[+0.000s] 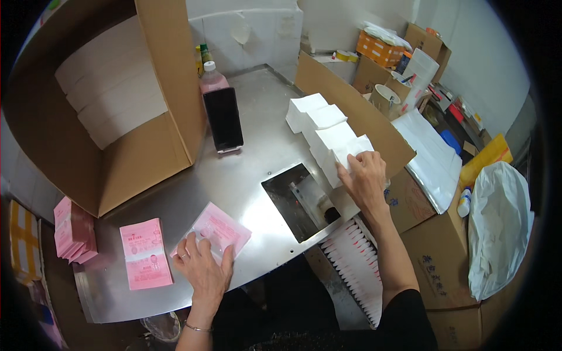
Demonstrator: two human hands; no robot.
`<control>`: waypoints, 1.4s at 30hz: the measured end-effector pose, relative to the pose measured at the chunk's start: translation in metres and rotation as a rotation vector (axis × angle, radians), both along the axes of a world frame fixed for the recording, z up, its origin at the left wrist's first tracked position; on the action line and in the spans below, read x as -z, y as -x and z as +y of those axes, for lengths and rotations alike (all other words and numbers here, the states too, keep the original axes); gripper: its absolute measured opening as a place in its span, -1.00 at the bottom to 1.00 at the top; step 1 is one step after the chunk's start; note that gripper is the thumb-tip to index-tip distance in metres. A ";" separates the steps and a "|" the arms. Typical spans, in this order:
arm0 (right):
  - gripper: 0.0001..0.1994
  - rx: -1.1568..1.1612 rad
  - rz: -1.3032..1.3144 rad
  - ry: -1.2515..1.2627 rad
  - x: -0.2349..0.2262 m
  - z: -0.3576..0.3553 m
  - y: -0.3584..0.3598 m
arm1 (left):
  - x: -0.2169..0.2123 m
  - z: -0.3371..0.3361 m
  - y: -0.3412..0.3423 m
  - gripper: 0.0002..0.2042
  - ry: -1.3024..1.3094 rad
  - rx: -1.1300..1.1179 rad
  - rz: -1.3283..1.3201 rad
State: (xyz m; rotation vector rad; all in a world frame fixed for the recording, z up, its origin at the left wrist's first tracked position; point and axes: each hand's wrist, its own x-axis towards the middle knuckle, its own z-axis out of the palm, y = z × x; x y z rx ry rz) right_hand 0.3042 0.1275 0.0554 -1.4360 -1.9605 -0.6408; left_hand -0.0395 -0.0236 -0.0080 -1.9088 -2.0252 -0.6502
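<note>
Left hand [205, 266] rests, fingers bent and thumb apart, on a pink-printed clear plastic packet [231, 225] near the front edge of the metal desk [257, 140]; whether it grips the packet I cannot tell. Right hand [366, 181] touches the nearest of the white paper stacks [328, 131], lined up beside a cardboard flap [351, 105]; whether its fingers are clamped on the paper is also unclear. Just left of the packet lies a pile of pink printed packets [146, 269]. Between the hands, a rectangular opening [284, 193] cuts into the desk. Beyond, a black smartphone [223, 120] leans upright before a clear bottle [213, 79].
</note>
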 end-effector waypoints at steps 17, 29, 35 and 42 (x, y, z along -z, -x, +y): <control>-0.81 0.076 0.120 -0.009 0.011 0.009 -0.002 | -0.009 0.013 -0.032 -0.56 0.126 0.232 -0.134; -0.55 -0.688 -0.040 0.213 0.078 -0.114 0.135 | -0.029 0.007 -0.026 -0.23 0.213 0.483 -0.144; -0.74 -0.363 -0.050 0.489 0.089 -0.020 0.142 | -0.045 -0.004 -0.024 -0.22 0.283 0.535 -0.306; -0.73 -0.041 -0.114 0.835 0.058 -0.032 0.070 | -0.018 -0.032 0.056 -0.72 0.060 0.358 -0.466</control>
